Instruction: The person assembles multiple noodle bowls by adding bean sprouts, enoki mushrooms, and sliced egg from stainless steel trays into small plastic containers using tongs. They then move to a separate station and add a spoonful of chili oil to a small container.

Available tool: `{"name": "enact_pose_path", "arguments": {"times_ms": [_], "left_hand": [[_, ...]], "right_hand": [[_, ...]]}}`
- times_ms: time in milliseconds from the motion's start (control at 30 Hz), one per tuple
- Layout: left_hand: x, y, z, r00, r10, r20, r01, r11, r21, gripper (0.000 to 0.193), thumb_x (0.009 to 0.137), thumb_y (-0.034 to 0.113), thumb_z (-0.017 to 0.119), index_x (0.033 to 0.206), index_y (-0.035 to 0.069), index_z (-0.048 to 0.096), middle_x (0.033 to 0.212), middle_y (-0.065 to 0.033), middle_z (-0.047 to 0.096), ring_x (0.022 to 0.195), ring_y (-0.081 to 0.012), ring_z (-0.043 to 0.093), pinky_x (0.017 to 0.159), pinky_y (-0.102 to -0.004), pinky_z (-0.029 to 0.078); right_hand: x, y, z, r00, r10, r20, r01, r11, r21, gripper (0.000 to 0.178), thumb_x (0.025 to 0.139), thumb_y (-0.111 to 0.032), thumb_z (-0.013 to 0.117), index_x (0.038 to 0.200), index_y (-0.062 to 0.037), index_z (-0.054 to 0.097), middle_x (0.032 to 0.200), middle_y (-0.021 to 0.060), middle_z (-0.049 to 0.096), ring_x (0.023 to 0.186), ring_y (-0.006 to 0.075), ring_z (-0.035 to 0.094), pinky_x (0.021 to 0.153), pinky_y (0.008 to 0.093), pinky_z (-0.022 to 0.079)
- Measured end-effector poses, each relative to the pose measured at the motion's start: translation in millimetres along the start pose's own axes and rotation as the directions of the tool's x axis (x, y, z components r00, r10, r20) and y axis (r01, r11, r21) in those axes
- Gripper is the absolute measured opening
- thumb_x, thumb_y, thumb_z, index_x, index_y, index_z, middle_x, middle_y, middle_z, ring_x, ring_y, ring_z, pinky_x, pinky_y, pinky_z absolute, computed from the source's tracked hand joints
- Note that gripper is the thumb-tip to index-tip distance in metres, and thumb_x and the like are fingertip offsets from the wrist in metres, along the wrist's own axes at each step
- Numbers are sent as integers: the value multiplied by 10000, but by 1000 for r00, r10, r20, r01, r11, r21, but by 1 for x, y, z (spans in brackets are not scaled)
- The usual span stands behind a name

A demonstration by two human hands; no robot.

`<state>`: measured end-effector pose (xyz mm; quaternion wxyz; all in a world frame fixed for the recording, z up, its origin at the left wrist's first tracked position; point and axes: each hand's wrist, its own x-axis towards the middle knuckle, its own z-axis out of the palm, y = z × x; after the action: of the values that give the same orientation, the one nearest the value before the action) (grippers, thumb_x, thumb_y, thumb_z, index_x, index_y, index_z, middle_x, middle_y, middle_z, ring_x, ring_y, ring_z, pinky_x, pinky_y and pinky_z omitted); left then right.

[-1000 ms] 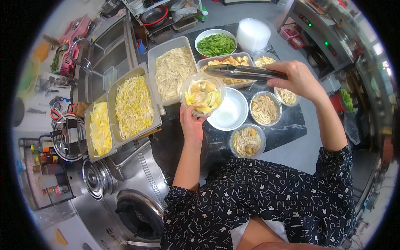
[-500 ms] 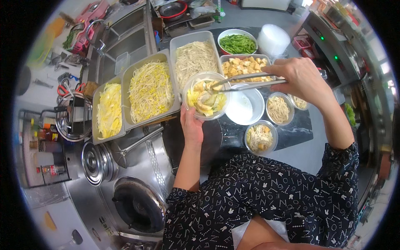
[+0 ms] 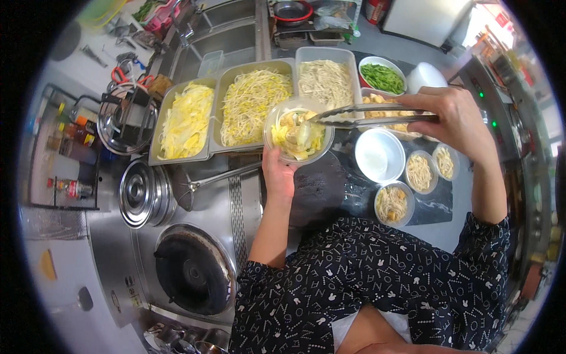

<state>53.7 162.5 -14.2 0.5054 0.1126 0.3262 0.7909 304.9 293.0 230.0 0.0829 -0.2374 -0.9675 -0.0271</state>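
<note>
A clear bowl (image 3: 298,103) is resting in the left hand (image 3: 279,174). Farther right, the right hand (image 3: 453,115) is gripping tongs (image 3: 383,107) over it.

The clear tub (image 3: 267,127) in the left fingers (image 3: 273,156) shows yellow, cream and green contents. The tongs (image 3: 365,108) in the right fingers (image 3: 425,100) are plain silver-grey. Left of the left fingers, the leaves (image 3: 187,121) run pale to bright yellow; the sprouts (image 3: 254,97), closer to those fingers, mix white stems with yellow heads. Beyond the right fingers, the cut greens (image 3: 383,77) are vivid green. Nearer the person than the right fingers, a bowl (image 3: 380,156) is white and the bench (image 3: 433,203) black with white veining. Below both sets of fingers, the shirt (image 3: 377,259) is black, scattered with white letters and rabbit heads.
</note>
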Motion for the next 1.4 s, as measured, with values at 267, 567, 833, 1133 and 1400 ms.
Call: {"name": "enact_pose_path", "arguments": {"times_ms": [267,567,833,1133,1400], "left_hand": [[-12,21,-25,991,124,-56,-122,992,41,537,921,200,480,1432,80,369,1406,-132,449,1288,-296,482,956,-522,517],[-10,38,-43,963,228,-140,-218,972,83,530,921,183,489,1426,76,369,1395,-134,450,1277,-299,484,942,-509,525],[-19,54,-52,943,262,-204,-252,965,73,494,937,220,483,1401,78,393,1372,-134,472,1229,-296,531,863,-481,570],[-47,78,-88,892,320,-320,-284,946,153,498,949,256,468,1405,79,373,1378,-142,460,1214,-299,541,785,-487,595],[-68,93,-108,817,393,-422,-361,919,157,491,961,260,461,1407,84,357,1368,-141,463,1188,-299,555,767,-459,598]], "right_hand": [[23,3,-3,1000,-16,-25,22,970,241,526,765,-358,766,1141,-2,679,834,111,678,602,156,590,537,279,447],[77,-40,58,977,-191,94,198,978,-69,334,715,-237,798,1018,-110,739,792,37,707,659,150,660,597,282,518],[106,-60,27,964,-263,38,265,960,-88,291,713,-237,793,971,-112,745,809,45,707,723,182,684,662,328,530],[162,-76,27,922,-249,-297,248,968,-42,421,820,-313,744,1167,-79,695,1021,117,719,729,187,674,673,278,555],[216,-96,57,890,-289,-353,342,935,97,456,836,-370,734,1192,-88,688,997,108,714,758,176,656,688,262,529]]}}
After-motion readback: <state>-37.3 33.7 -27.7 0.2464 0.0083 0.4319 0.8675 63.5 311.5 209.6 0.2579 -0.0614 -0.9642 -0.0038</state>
